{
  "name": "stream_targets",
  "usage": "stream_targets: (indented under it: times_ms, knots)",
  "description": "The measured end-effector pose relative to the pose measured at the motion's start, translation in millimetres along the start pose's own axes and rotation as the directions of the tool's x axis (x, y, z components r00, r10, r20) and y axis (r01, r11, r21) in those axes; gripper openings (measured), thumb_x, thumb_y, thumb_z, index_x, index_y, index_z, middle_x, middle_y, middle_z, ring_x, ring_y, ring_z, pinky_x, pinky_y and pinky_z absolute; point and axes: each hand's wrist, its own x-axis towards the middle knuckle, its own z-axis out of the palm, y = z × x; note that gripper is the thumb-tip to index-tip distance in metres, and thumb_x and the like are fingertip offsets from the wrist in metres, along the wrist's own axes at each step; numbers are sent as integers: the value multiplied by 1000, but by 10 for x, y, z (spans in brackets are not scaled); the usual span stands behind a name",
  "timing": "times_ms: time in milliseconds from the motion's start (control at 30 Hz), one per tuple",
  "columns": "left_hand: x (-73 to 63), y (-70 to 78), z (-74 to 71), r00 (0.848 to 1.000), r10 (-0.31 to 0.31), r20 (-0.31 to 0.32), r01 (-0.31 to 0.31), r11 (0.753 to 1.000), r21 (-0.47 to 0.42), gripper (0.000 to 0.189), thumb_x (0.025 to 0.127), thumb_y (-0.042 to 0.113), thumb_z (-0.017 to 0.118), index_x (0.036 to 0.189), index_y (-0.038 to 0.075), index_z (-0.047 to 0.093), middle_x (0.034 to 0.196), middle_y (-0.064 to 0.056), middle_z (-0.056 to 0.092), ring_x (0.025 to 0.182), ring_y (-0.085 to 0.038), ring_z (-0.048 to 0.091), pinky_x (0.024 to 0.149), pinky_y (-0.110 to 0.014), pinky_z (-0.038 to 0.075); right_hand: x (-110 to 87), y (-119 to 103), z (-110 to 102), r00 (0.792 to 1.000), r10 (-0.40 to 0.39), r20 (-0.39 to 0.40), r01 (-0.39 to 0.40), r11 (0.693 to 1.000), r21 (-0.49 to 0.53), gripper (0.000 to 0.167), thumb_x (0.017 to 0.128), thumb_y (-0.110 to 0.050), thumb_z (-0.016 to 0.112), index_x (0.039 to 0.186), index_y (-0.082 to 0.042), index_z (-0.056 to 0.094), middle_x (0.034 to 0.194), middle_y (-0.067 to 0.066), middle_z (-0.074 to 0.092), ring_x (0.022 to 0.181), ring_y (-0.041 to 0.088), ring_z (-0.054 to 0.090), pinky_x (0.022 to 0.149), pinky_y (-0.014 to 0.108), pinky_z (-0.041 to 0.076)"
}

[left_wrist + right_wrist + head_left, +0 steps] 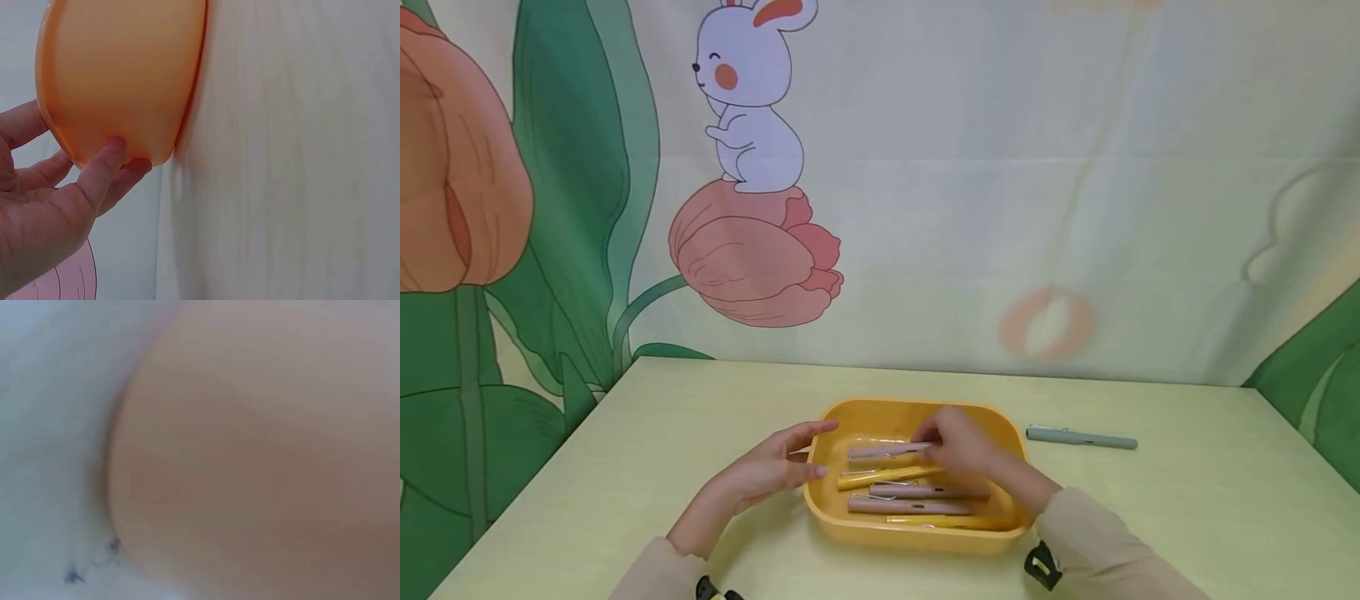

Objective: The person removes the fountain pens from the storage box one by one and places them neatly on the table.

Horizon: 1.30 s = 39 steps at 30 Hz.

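Pale lilac pen (880, 452) in the yellow tray (917, 540), lower centre of the frame, pointing leftward from the right hand (964, 443).
Its long axis runs nearly left-right; the right hand, nearer, bends its fingers over the right end, though whether that grip pinches it I cannot tell. The left hand (767, 467) grips the tray's left rim. The pen looks slim, straight and smooth.
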Motion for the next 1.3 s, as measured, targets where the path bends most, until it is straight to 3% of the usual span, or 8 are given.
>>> stream_targets:
  times_ms: [633,1067,1300]
  knots:
    - [2,-20,14,1000,-13,-15,13,1000,18,61,86,1,58,140,1,30,142,-26,24,123,-40,37,91,-39,46,-309,114,-564,998,36,-43,-39,997,-73,12,77,-1,69,89,0,69,80,2,66,68,10,56,60,20,49]
    - [4,-35,7,1000,-12,-22,12,1000,18,61,86,2,59,140,2,30,142,-26,26,123,-39,37,91,-38,47,-574,246,-856,996,83,-30,-81,996,37,15,80,-1,66,94,1,68,86,6,67,69,11,56,58,22,51]
    - [-16,-20,2,1000,8,7,-8,1000,-8,62,86,0,57,140,-1,26,141,-28,26,122,-39,39,91,-39,46,-741,338,-1027,994,103,-29,-100,991,93,16,80,-3,67,95,3,68,86,9,66,65,10,56,56,22,51]
